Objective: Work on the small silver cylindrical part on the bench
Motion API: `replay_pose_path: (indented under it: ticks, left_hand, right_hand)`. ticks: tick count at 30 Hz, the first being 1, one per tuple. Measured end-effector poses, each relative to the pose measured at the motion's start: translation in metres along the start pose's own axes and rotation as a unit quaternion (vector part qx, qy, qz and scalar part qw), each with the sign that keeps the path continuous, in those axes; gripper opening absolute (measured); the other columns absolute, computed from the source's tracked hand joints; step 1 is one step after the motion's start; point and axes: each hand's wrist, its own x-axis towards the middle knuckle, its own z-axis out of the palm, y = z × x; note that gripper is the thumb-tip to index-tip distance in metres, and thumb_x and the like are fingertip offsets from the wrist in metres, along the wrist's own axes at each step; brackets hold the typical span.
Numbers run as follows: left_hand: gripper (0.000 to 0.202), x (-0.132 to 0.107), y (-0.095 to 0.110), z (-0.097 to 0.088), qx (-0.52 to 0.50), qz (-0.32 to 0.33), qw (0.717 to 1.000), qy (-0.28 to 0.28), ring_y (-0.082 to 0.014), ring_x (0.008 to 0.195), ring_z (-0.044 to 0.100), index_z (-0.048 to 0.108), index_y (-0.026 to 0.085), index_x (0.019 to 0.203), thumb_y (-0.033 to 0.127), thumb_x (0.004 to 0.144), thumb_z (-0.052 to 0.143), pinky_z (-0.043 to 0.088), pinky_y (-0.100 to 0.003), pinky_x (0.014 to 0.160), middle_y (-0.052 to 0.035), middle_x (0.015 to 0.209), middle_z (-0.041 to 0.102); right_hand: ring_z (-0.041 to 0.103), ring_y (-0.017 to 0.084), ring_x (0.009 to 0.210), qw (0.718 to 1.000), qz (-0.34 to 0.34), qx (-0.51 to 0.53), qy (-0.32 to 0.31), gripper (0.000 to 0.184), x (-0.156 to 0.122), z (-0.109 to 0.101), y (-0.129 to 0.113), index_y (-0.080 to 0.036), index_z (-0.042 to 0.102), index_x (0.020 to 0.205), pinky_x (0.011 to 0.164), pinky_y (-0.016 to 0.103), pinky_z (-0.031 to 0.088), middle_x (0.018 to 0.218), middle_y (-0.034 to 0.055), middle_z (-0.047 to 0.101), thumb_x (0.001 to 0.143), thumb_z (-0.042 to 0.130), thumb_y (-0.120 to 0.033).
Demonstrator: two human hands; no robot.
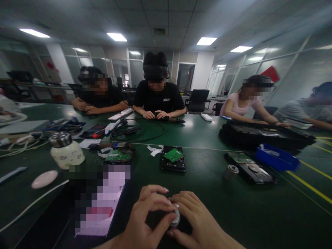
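Low over the table's near side, a small round silvery metal part (pixel 175 220) sits between my two hands. My left hand (pixel 147 214) is closed on it, with the thumb on its near face and the fingertips over its top. My right hand (pixel 195 214) curls round its other side, fingers and thumb bent in against it. The hands cover most of the part, so I cannot tell its exact kind. Ahead of my hands lies a black hard drive (pixel 173 166) with a green circuit board (pixel 173 155) on top.
A device with a lit screen (pixel 114 197) lies left of my hands, near a cream bottle (pixel 67 154) and a pink oval object (pixel 44 179). To the right are a metal cylinder (pixel 230 173), an opened drive (pixel 255 171) and a blue bin (pixel 276 160). Several people sit opposite.
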Motion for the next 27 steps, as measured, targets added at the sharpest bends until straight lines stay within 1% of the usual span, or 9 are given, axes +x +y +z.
replay_pose_path:
  ticks: [3, 5, 8, 10, 14, 17, 21, 24, 27]
  left_hand:
    - [0.021, 0.003, 0.004, -0.002, -0.001, -0.003, 1.0, -0.025, -0.0211, 0.096, 0.06, 0.064, 0.022, 0.091, 0.007, 0.077, 0.061, 0.051, -0.034, 0.082, -0.0015, 0.082, 0.07]
    - [0.024, 0.004, 0.006, -0.003, -0.001, -0.002, 0.999, -0.038, -0.0211, 0.097, 0.059, 0.064, 0.023, 0.094, 0.006, 0.077, 0.058, 0.05, -0.034, 0.083, -0.0016, 0.085, 0.07]
    - [0.036, 0.002, 0.006, -0.003, -0.002, 0.006, 0.999, -0.035, -0.022, 0.101, 0.057, 0.059, 0.024, 0.103, 0.004, 0.073, 0.058, 0.05, -0.035, 0.085, -0.0022, 0.094, 0.069]
    - [0.04, 0.001, 0.006, -0.003, -0.004, 0.013, 0.999, -0.03, -0.0225, 0.103, 0.056, 0.057, 0.023, 0.105, 0.004, 0.071, 0.058, 0.049, -0.035, 0.086, -0.0026, 0.096, 0.069]
    - [0.033, 0.002, 0.006, -0.002, 0.004, 0.014, 0.999, -0.041, -0.0222, 0.099, 0.057, 0.061, 0.023, 0.1, 0.003, 0.074, 0.057, 0.049, -0.035, 0.085, -0.0031, 0.092, 0.069]
    - [0.024, 0.003, 0.007, 0.0, -0.019, -0.005, 1.0, -0.016, -0.0203, 0.09, 0.059, 0.061, 0.021, 0.092, 0.004, 0.076, 0.057, 0.05, -0.033, 0.079, -0.0035, 0.086, 0.067]
    - [0.014, 0.001, 0.006, 0.005, -0.051, -0.057, 0.997, 0.012, -0.0176, 0.077, 0.059, 0.056, 0.02, 0.085, 0.008, 0.077, 0.058, 0.05, -0.029, 0.067, -0.0026, 0.078, 0.06]
    - [0.014, -0.002, 0.003, 0.009, -0.068, -0.066, 0.995, 0.026, -0.0162, 0.075, 0.058, 0.053, 0.02, 0.084, 0.008, 0.079, 0.058, 0.049, -0.028, 0.065, -0.0008, 0.077, 0.057]
    - [0.019, -0.003, 0.003, 0.014, -0.091, -0.071, 0.992, 0.047, -0.0154, 0.076, 0.059, 0.051, 0.022, 0.086, 0.006, 0.079, 0.058, 0.049, -0.027, 0.067, 0.0004, 0.078, 0.057]
  right_hand:
    - [0.059, 0.024, 0.097, 1.0, -0.005, 0.007, 0.005, 0.023, 0.0, 0.001, 0.0, -0.018, 0.063, 0.098, 0.09, 0.04, 0.044, 0.104, 0.0092, 0.066, 0.081, 0.064, -0.035]
    - [0.059, 0.024, 0.097, 1.0, -0.008, 0.005, 0.008, 0.025, 0.0, 0.001, 0.001, -0.018, 0.062, 0.1, 0.089, 0.04, 0.044, 0.105, 0.0094, 0.066, 0.081, 0.063, -0.035]
    - [0.058, 0.024, 0.096, 1.0, -0.013, 0.001, 0.008, 0.028, -0.001, 0.002, 0.003, -0.018, 0.061, 0.105, 0.088, 0.04, 0.044, 0.107, 0.0094, 0.066, 0.084, 0.06, -0.037]
    - [0.058, 0.023, 0.097, 1.0, -0.013, 0.004, 0.007, 0.028, -0.001, 0.002, 0.004, -0.018, 0.06, 0.105, 0.088, 0.04, 0.044, 0.107, 0.0092, 0.065, 0.087, 0.056, -0.04]
    - [0.058, 0.022, 0.097, 1.0, -0.011, 0.006, 0.001, 0.029, 0.0, 0.001, 0.003, -0.019, 0.06, 0.101, 0.089, 0.039, 0.043, 0.105, 0.0082, 0.066, 0.091, 0.051, -0.044]
    - [0.058, 0.022, 0.098, 1.0, -0.008, -0.004, 0.0, 0.029, 0.001, 0.002, 0.004, -0.019, 0.06, 0.101, 0.089, 0.037, 0.043, 0.105, 0.0085, 0.066, 0.092, 0.05, -0.044]
    - [0.058, 0.023, 0.098, 1.0, -0.012, -0.005, 0.003, 0.032, -0.001, 0.005, 0.007, -0.018, 0.06, 0.101, 0.088, 0.036, 0.043, 0.105, 0.0086, 0.066, 0.089, 0.054, -0.047]
    - [0.057, 0.023, 0.098, 1.0, 0.003, -0.005, -0.001, 0.034, -0.001, 0.008, 0.009, -0.018, 0.061, 0.1, 0.088, 0.036, 0.042, 0.105, 0.0081, 0.066, 0.085, 0.059, -0.048]
    - [0.057, 0.024, 0.099, 1.0, 0.026, -0.012, 0.0, 0.034, 0.0, 0.01, 0.008, -0.018, 0.061, 0.099, 0.09, 0.037, 0.041, 0.105, 0.0077, 0.066, 0.082, 0.063, -0.047]
